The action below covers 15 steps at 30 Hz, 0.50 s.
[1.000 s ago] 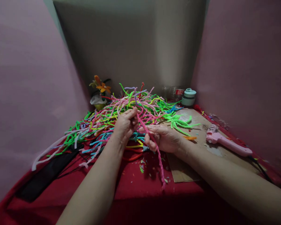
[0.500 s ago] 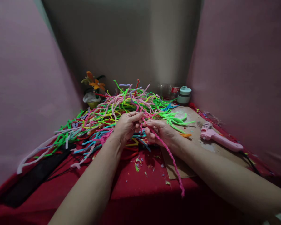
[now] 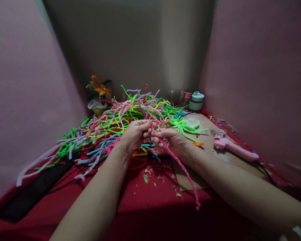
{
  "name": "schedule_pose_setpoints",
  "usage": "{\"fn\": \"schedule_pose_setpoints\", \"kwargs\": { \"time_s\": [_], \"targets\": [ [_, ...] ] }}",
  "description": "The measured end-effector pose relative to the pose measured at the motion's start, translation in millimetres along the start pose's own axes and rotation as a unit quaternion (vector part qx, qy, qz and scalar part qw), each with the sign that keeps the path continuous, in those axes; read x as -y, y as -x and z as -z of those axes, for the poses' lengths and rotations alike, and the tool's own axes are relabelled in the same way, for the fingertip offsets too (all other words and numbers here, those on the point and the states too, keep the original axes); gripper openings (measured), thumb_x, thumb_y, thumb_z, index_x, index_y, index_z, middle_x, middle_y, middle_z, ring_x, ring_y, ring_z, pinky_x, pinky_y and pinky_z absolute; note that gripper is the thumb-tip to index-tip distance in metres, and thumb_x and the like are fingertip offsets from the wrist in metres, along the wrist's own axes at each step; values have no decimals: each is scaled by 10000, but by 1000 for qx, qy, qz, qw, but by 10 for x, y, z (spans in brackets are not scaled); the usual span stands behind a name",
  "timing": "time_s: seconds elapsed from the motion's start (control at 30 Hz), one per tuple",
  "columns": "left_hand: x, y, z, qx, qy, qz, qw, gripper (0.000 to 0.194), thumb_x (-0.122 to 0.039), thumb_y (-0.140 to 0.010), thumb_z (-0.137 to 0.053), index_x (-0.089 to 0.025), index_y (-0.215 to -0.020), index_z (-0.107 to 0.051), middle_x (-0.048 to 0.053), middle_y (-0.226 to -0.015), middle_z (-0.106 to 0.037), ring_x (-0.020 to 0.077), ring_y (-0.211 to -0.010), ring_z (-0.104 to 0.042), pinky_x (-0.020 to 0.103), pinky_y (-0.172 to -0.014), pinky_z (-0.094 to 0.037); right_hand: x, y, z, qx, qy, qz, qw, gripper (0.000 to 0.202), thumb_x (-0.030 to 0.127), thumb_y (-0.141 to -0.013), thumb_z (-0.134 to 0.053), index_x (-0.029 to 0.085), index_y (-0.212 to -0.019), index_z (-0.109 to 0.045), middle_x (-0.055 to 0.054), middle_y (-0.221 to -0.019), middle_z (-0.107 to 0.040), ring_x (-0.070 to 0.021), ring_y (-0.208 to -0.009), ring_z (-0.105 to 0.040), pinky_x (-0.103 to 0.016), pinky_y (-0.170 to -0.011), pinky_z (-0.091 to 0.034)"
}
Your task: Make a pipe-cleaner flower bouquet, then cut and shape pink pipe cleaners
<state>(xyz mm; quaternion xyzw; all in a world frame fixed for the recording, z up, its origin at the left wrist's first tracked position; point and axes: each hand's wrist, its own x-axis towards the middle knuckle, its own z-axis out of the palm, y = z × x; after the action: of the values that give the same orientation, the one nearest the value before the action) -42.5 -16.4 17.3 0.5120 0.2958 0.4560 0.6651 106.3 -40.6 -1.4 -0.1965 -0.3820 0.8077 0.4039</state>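
Observation:
A twisted pink fuzzy stem (image 3: 182, 166) runs from my fingertips down to the right and hangs past the table's front edge. My left hand (image 3: 138, 134) pinches its upper end between thumb and fingers. Close beside it, my right hand (image 3: 169, 141) is closed on the same stem just below that end. Behind both hands rises a large tangled heap of fuzzy stems (image 3: 125, 113) in green, pink, yellow, blue and red. The exact spot where the fingertips meet is partly hidden by the fingers.
On the right, a pink glue gun (image 3: 237, 149) lies on a brown board (image 3: 190, 179), near a bundle of green stems (image 3: 187, 126). A teal-lidded jar (image 3: 196, 101) and a potted orange flower (image 3: 102, 90) stand behind. A black strip (image 3: 35, 190) lies at left.
My right hand has moved slightly left, closer to my left hand. The pink stem's hanging end has swung a little to the right.

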Motion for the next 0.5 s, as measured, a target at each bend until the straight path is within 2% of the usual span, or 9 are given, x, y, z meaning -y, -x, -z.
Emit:
{"fn": "schedule_pose_setpoints", "kwargs": {
  "time_s": [0.2, 0.3, 0.37, 0.43, 0.5],
  "targets": [
    [41, -43, 29, -13, -32, -10, 999, 231, -314, -677, -709, -107, -724, -617, -35, -469, -472, 42, -358, -350, 166, -334, -293, -6, -37, 42, 1, 20, 10, 1000, 114, 173, -662, -611, 128, -767, -597, 51, -452, -487, -42, -367, -359, -170, -364, -273],
    [-67, 3, 52, -102, -123, -48, 986, 210, -328, -703, -672, -127, -714, -610, -1, -535, -541, 64, -376, -418, 181, -348, -309, 15, -64, 97, -19, 6, 13, 1000, 121, 184, -674, -596, 120, -775, -582, 60, -452, -469, -31, -355, -356, -157, -352, -239],
    [-202, 116, 80, -147, -221, -79, 961, 159, -286, -681, -679, -147, -725, -616, 12, -582, -586, 74, -392, -448, 184, -364, -309, 36, -75, 125, -32, -1, 17, 999, 95, 191, -688, -586, 138, -759, -552, 69, -453, -465, -26, -337, -340, -157, -341, -211],
    [-327, 281, 124, -81, -347, -57, 933, 118, -246, -659, -683, -158, -728, -643, 6, -577, -580, 87, -445, -465, 185, -410, -320, 53, -77, 135, -36, -3, 28, 999, 77, 193, -712, -576, 160, -754, -520, 79, -444, -456, -25, -316, -303, -163, -327, -170],
    [-376, 452, 180, -1, -473, -19, 881, 49, -201, -633, -675, -175, -658, -641, 0, -583, -573, 104, -519, -475, 188, -466, -330, 59, -76, 132, -34, -1, 36, 999, 72, 188, -737, -562, 175, -777, -503, 85, -439, -452, -25, -303, -260, -170, -320, -137]
  ]
}}
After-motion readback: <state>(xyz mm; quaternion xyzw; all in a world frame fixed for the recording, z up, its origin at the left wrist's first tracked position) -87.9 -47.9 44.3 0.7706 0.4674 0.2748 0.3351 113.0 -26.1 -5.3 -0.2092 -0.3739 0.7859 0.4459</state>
